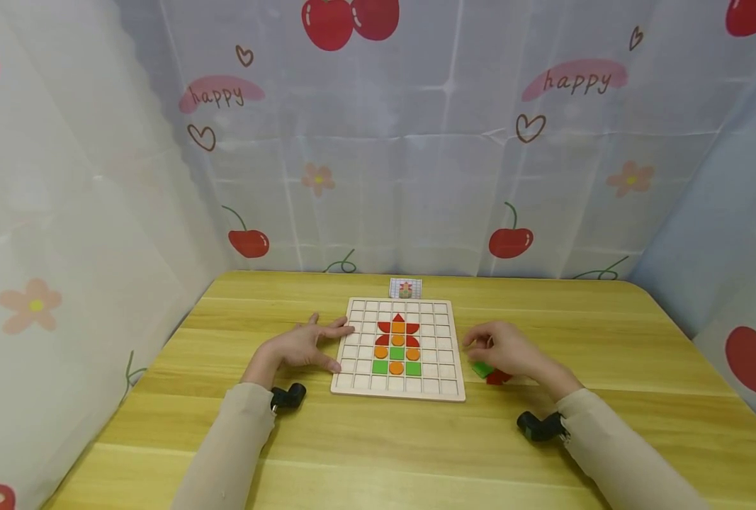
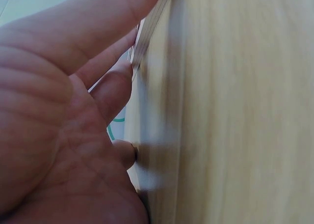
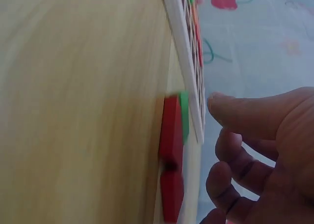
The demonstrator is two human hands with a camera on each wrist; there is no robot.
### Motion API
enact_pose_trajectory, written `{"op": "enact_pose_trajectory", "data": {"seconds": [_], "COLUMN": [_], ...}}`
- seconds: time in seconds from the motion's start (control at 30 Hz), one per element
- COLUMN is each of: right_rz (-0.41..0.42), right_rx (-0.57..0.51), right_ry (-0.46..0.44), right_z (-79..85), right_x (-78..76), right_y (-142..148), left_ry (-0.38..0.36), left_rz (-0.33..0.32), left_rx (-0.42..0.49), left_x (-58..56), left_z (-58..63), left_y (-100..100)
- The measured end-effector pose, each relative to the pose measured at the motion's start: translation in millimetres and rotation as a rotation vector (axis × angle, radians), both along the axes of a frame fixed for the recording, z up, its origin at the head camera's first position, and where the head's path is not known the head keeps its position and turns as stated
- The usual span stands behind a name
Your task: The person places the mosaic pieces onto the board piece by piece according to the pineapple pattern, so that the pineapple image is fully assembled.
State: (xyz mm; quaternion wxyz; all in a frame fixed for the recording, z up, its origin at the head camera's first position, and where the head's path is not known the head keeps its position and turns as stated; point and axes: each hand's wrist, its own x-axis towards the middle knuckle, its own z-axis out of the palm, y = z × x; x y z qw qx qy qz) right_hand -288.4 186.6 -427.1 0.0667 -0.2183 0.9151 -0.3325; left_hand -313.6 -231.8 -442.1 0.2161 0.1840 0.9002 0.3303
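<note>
A pale wooden grid board (image 1: 441, 347) lies on the table, bearing a figure of red, orange and green pieces. A red triangle (image 1: 398, 318) tops it; green squares (image 1: 380, 367) and orange discs (image 1: 396, 368) form its lower rows. My left hand (image 1: 301, 347) is at the board's left edge, thumb and forefinger spread along it. Beyond the right edge, my right hand (image 1: 501, 347) hovers with loosely bent fingers, nothing visible between them. Below it lie a green piece (image 1: 482, 369) and red pieces (image 3: 170, 126), partly hidden by the hand in the head view.
A small printed card (image 1: 406, 288) with a similar coloured figure lies behind the board. The wooden table (image 1: 378, 453) meets a cherry-patterned curtain (image 1: 378, 205) at the back. A black wrist-mounted device (image 1: 288, 397) sits at the left cuff, another (image 1: 539, 426) at the right.
</note>
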Motion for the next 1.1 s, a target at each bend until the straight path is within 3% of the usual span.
{"op": "enact_pose_trajectory", "data": {"seconds": [0.37,0.67,0.87,1.1], "right_rz": [0.023,0.133,0.115,0.083], "right_rx": [0.031,0.026,0.061,0.005], "right_ry": [-0.071,-0.081,-0.091,-0.147], "right_z": [-7.7,-6.9,-7.3,-6.1], "right_x": [3.1,9.1,11.3,14.2], "right_y": [38.6,59.1,69.1,74.4], "left_ry": [-0.001,-0.003,0.001,0.000], "left_rz": [0.004,0.001,0.002,0.007], "left_rx": [0.006,0.004,0.003,0.010], "left_x": [0.4,1.7,1.6,0.8], "left_z": [2.2,2.0,1.6,-0.2], "left_y": [-0.6,1.5,1.4,-0.7]}}
